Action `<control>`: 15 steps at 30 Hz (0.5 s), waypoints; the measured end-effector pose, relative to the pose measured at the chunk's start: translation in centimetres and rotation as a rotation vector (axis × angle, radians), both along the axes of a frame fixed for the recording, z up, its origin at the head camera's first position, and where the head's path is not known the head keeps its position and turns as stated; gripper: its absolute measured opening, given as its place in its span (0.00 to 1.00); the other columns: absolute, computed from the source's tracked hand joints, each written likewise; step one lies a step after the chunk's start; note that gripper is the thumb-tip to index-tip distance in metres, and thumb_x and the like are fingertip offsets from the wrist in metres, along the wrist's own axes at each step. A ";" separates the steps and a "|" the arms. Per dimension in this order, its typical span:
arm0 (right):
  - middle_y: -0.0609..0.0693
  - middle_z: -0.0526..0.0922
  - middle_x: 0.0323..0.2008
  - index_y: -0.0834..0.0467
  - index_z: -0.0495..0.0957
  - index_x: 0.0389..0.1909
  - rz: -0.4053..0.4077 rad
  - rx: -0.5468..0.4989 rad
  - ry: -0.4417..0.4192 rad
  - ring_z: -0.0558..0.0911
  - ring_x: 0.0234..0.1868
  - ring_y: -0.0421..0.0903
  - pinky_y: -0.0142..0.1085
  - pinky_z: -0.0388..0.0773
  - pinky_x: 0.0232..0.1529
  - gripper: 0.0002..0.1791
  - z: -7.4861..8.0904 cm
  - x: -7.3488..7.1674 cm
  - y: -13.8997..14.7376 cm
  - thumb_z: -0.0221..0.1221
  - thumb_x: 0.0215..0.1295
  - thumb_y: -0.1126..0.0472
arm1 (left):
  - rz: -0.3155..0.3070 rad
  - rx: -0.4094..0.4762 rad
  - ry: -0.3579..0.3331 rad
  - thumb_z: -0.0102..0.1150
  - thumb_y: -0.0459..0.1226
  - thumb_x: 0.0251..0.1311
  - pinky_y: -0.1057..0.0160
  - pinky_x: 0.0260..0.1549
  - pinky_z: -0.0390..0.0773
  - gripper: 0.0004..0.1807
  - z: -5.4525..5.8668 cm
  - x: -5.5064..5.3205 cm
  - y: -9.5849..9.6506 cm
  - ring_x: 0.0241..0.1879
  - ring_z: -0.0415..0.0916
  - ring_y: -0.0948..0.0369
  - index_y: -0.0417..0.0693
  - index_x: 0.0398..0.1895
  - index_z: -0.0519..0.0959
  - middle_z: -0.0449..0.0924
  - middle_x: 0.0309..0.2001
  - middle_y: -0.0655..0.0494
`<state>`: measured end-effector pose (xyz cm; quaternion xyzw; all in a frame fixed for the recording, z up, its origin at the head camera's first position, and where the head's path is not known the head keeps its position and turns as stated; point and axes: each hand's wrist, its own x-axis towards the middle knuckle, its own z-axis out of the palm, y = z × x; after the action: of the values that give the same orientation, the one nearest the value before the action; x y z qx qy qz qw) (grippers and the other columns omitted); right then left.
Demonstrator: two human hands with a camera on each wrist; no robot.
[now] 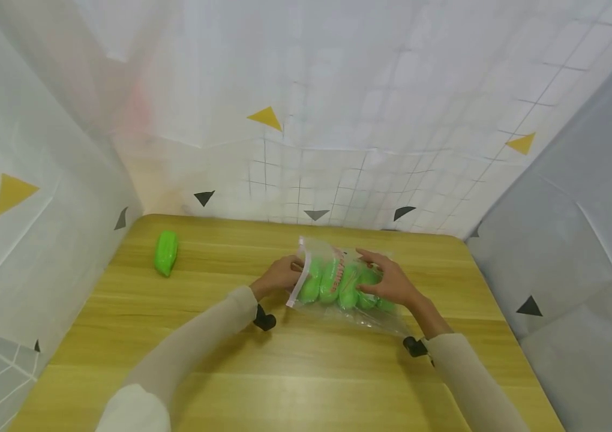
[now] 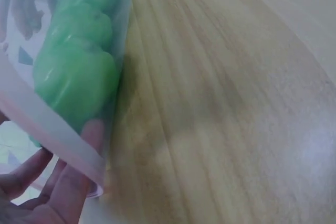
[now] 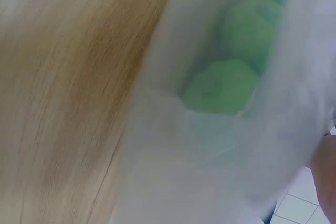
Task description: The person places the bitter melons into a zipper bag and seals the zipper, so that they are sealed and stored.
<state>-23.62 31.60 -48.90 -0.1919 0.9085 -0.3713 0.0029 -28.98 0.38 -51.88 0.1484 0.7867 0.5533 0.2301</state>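
Observation:
A clear plastic zip bag (image 1: 333, 279) with red print lies on the table, several glossy green vegetable-shaped pieces (image 2: 79, 66) lined up in it. My left hand (image 1: 281, 275) pinches the bag's whitish zip edge (image 2: 47, 121) at the left end, one fingertip showing through the film. From the right, my right hand (image 1: 389, 282) grips the bag, thumb and fingers spread round the green pieces at that end. In the right wrist view the cloudy film covers green pieces (image 3: 223, 87), and most of the hand is out of frame.
One more shiny green piece (image 1: 166, 253), ridged and pointed at one end, lies at the table's back left. White sheeting (image 1: 338, 120) with grid lines and triangles walls the wooden table (image 1: 295, 384) on the back and sides.

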 end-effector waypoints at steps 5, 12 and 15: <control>0.50 0.73 0.62 0.47 0.60 0.74 0.010 -0.001 0.006 0.71 0.61 0.53 0.62 0.66 0.60 0.49 -0.2 -0.1 0.2 0.73 0.52 0.51 | 0.000 0.035 -0.013 0.64 0.43 0.62 0.57 0.29 0.84 0.24 -0.4 0.0 0.0 0.37 0.83 0.54 0.38 0.56 0.74 0.79 0.52 0.40; 0.51 0.73 0.62 0.47 0.60 0.73 0.009 0.001 0.006 0.71 0.61 0.54 0.62 0.66 0.59 0.48 -0.1 -0.1 0.2 0.73 0.52 0.50 | -0.019 0.018 0.002 0.57 0.45 0.67 0.58 0.32 0.84 0.22 -0.6 -0.6 -0.6 0.37 0.83 0.55 0.39 0.57 0.74 0.79 0.51 0.42; 0.51 0.73 0.63 0.47 0.60 0.73 0.007 0.006 0.007 0.71 0.61 0.54 0.62 0.66 0.59 0.48 -0.1 -0.1 0.2 0.73 0.52 0.50 | -0.010 0.004 0.034 0.57 0.46 0.67 0.59 0.33 0.83 0.22 -0.6 -1.1 -1.1 0.36 0.83 0.56 0.40 0.56 0.74 0.80 0.49 0.44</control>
<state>-23.72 31.82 -48.98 -0.1966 0.9089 -0.3677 0.0017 -30.10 -0.67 -52.50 0.1622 0.7887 0.5509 0.2193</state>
